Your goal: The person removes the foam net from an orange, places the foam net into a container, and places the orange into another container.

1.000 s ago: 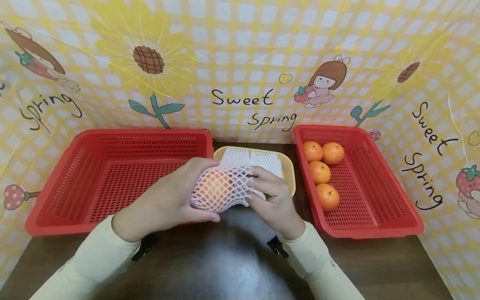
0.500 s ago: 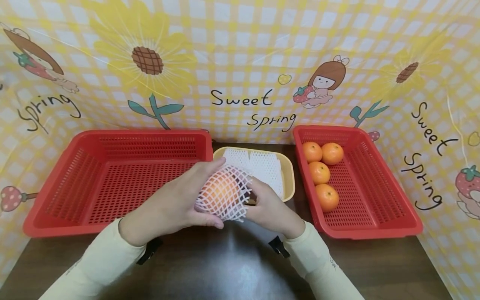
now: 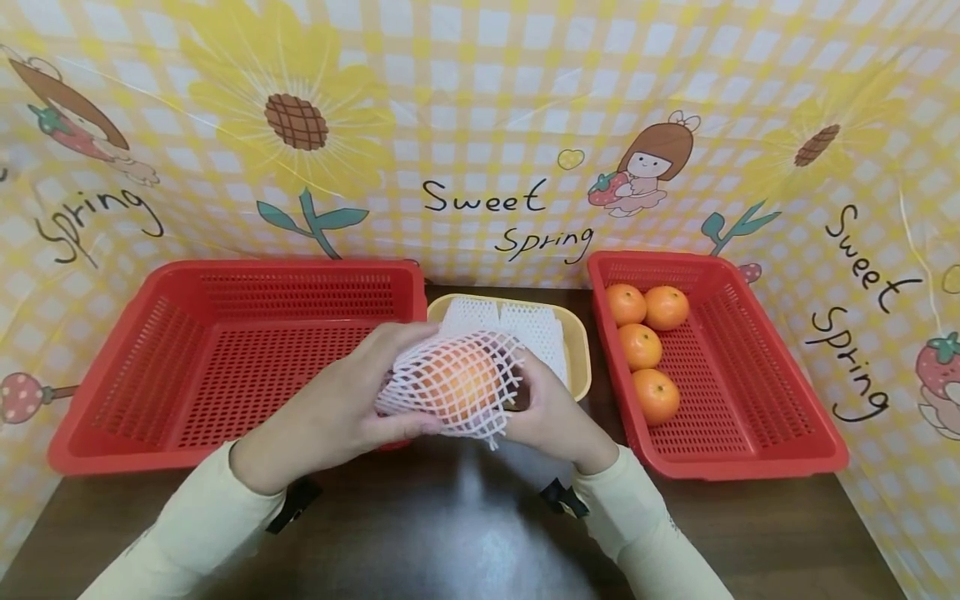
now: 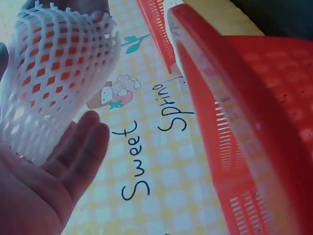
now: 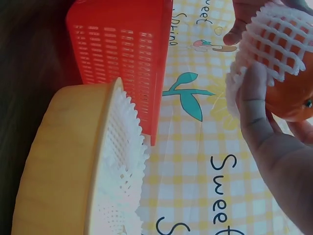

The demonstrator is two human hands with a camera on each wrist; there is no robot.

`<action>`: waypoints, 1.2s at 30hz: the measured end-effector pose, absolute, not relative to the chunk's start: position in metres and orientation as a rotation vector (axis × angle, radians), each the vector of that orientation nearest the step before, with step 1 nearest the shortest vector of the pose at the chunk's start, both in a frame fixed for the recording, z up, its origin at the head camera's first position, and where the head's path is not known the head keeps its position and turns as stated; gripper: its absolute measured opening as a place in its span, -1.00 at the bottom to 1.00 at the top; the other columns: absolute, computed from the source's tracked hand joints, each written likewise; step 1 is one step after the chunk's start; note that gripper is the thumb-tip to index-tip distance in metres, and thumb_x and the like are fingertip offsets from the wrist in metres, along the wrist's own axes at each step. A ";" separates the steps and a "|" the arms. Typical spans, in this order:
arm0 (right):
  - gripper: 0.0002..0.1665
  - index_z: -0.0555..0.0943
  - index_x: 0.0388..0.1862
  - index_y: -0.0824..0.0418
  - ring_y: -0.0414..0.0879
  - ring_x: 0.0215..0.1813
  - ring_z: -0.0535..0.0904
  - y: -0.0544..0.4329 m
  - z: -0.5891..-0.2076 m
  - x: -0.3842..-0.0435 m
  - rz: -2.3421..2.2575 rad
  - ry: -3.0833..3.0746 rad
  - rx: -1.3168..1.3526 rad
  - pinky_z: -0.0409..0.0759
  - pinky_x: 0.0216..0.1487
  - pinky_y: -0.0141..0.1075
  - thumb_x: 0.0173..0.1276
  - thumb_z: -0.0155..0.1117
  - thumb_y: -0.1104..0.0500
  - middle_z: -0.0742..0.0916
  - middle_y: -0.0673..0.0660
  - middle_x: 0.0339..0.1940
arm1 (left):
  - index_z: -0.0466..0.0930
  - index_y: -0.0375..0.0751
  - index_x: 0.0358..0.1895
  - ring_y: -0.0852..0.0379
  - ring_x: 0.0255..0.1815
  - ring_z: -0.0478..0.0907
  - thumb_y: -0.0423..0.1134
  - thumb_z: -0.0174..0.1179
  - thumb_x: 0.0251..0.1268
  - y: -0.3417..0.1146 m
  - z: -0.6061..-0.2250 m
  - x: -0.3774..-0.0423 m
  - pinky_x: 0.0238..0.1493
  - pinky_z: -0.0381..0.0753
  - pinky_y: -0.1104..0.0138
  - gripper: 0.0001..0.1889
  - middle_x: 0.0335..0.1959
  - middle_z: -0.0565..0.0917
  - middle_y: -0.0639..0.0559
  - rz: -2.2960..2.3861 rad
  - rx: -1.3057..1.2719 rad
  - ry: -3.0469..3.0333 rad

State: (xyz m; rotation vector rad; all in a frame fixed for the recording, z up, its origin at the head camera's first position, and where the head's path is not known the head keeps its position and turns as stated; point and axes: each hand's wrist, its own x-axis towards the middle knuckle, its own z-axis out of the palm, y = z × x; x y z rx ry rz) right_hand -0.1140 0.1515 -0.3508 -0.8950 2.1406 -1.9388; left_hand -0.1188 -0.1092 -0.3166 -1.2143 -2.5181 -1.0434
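An orange (image 3: 467, 385) sits inside a white foam fruit net (image 3: 414, 375), held in front of the body above the dark table. My left hand (image 3: 322, 417) grips the narrow left end of the net, its thumb along the near side. In the left wrist view the net (image 4: 58, 63) tapers down into the palm. From the other side my right hand (image 3: 555, 412) holds the orange at the net's wide end. The right wrist view shows its thumb pressing the mesh edge, where part of the orange (image 5: 286, 100) with its stem spot stays bare.
On the left stands a red slotted basket (image 3: 120, 461). Another red basket (image 3: 750, 468) on the right holds several oranges (image 3: 655, 397) along its inner wall. Between them, a yellow tray (image 3: 579, 350) carries white foam nets (image 3: 531, 325). A patterned cloth (image 3: 480, 125) rises behind.
The orange has moved rightward within the net toward its wide end. My right fingers, earlier at the mesh edge, now reach round the orange; my left hand stays at the net's left side.
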 end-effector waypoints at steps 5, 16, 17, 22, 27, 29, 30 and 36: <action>-0.21 0.38 0.34 0.40 0.02 0.18 0.48 0.154 -0.351 -0.114 -1.989 2.162 -0.899 0.52 0.20 -0.21 0.16 0.48 0.23 0.56 0.22 0.22 | 0.43 -0.14 0.28 0.16 0.09 0.43 -0.21 0.55 0.08 -0.110 -0.315 -0.119 0.02 0.49 0.31 -0.31 0.17 0.50 0.06 -1.192 -1.232 -2.421; -0.14 0.31 0.40 0.37 0.09 0.20 0.47 0.160 -0.344 -0.114 -2.077 2.048 -1.002 0.53 0.23 -0.09 0.27 0.48 0.03 0.53 0.23 0.23 | 0.60 -0.18 -0.06 0.14 0.01 0.54 -0.48 0.51 0.02 -0.109 -0.310 -0.115 0.04 0.53 0.42 -0.60 -0.01 0.62 0.06 -1.300 -1.199 -2.235; -0.13 0.31 0.41 0.38 0.10 0.20 0.47 0.161 -0.343 -0.114 -2.085 2.048 -1.002 0.53 0.23 -0.08 0.27 0.47 0.03 0.53 0.24 0.23 | 0.61 -0.19 -0.08 0.15 -0.01 0.55 -0.50 0.50 0.01 -0.109 -0.310 -0.115 0.02 0.53 0.43 -0.60 -0.03 0.63 0.06 -1.296 -1.185 -2.229; -0.08 0.30 0.43 0.38 0.05 0.14 0.52 0.169 -0.339 -0.113 -2.101 2.112 -0.935 0.57 0.16 -0.17 0.27 0.47 -0.04 0.56 0.21 0.21 | 0.61 -0.20 -0.11 0.19 -0.08 0.58 -0.58 0.48 -0.03 -0.112 -0.309 -0.115 -0.04 0.56 0.47 -0.60 -0.08 0.66 0.07 -1.294 -1.124 -2.198; -0.11 0.30 0.46 0.32 0.10 0.15 0.51 0.180 -0.333 -0.112 -2.141 2.112 -0.894 0.59 0.12 -0.17 0.30 0.46 0.00 0.54 0.24 0.26 | 0.61 -0.23 -0.14 0.20 -0.18 0.58 -0.64 0.46 -0.07 -0.115 -0.311 -0.116 -0.13 0.55 0.49 -0.59 -0.15 0.68 0.06 -1.311 -1.127 -2.124; -0.14 0.30 0.46 0.32 0.12 0.18 0.49 0.186 -0.329 -0.113 -2.165 2.111 -0.886 0.57 0.15 -0.15 0.31 0.44 0.05 0.53 0.25 0.28 | 0.61 -0.24 -0.14 0.20 -0.23 0.58 -0.62 0.46 -0.04 -0.116 -0.313 -0.117 -0.16 0.55 0.50 -0.61 -0.17 0.69 0.06 -1.310 -1.136 -2.097; -0.15 0.30 0.46 0.33 0.13 0.19 0.49 0.189 -0.328 -0.114 -2.174 2.117 -0.885 0.56 0.16 -0.14 0.30 0.43 0.07 0.53 0.26 0.29 | 0.61 -0.25 -0.14 0.21 -0.25 0.57 -0.61 0.46 -0.02 -0.116 -0.314 -0.117 -0.18 0.54 0.50 -0.63 -0.18 0.69 0.06 -1.313 -1.138 -2.093; -0.20 0.32 0.46 0.30 0.11 0.22 0.50 0.212 -0.318 -0.117 -2.171 2.191 -0.842 0.53 0.22 -0.16 0.31 0.43 0.17 0.54 0.23 0.30 | 0.61 -0.24 -0.11 0.22 -0.30 0.55 -0.64 0.48 -0.10 -0.119 -0.317 -0.116 -0.28 0.54 0.51 -0.56 -0.20 0.69 0.05 -1.301 -1.120 -2.119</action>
